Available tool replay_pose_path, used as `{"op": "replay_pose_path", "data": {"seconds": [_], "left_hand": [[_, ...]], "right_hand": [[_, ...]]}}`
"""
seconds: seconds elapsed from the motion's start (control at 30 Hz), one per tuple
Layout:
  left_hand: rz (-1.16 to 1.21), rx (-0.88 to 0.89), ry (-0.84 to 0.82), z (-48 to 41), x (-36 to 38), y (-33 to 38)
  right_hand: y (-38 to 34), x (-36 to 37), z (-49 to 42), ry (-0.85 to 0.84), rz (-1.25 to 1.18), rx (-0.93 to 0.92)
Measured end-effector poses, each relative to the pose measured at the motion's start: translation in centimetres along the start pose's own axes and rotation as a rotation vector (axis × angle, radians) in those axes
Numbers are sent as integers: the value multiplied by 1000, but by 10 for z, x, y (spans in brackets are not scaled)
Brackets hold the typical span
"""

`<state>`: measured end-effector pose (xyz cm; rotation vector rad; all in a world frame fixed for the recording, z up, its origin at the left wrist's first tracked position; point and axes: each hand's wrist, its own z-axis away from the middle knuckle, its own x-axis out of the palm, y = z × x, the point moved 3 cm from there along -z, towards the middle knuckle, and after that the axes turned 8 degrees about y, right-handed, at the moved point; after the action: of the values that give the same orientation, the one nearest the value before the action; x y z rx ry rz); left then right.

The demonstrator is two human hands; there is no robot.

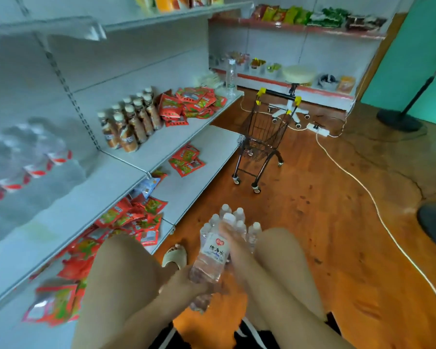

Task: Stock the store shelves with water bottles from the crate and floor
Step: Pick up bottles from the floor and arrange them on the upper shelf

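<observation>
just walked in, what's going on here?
A person low by the shelves holds one bottle in both hands: the left hand grips its lower end, the right hand its upper part. The bottle is tilted, just in front of a cluster of floor bottles that stands near the person's knees. More water bottles, blurred, already sit on the shelf at left. A small cart stands further back on the floor.

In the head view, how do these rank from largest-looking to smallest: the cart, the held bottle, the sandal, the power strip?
1. cart
2. held bottle, though its nearness to the camera enlarges it
3. sandal
4. power strip
</observation>
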<state>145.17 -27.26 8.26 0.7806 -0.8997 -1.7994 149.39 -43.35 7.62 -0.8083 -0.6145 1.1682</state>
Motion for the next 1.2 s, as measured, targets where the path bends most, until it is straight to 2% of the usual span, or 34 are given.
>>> {"op": "replay_pose_path", "data": {"seconds": [0.1,0.27,0.37,0.6,0.9,1.0,1.2], "left_hand": [[53,-40,115,20,-24,-16],[63,1,282,44,-51,-37],[104,-51,406,62,-70,-48],[68,-113,646,99,-94,-70],[227,-230,810,154,-114,-118],[274,-266,843,163,-121,-147],[358,-271,907,157,-129,-148]], "right_hand": [[-1,34,13,-123,149,-59],[19,91,10,-220,266,-158],[26,127,18,-301,302,-191],[45,190,38,-462,378,-184],[92,252,82,-734,454,-103],[106,267,94,-772,484,-107],[103,280,98,-810,443,-102]]}}
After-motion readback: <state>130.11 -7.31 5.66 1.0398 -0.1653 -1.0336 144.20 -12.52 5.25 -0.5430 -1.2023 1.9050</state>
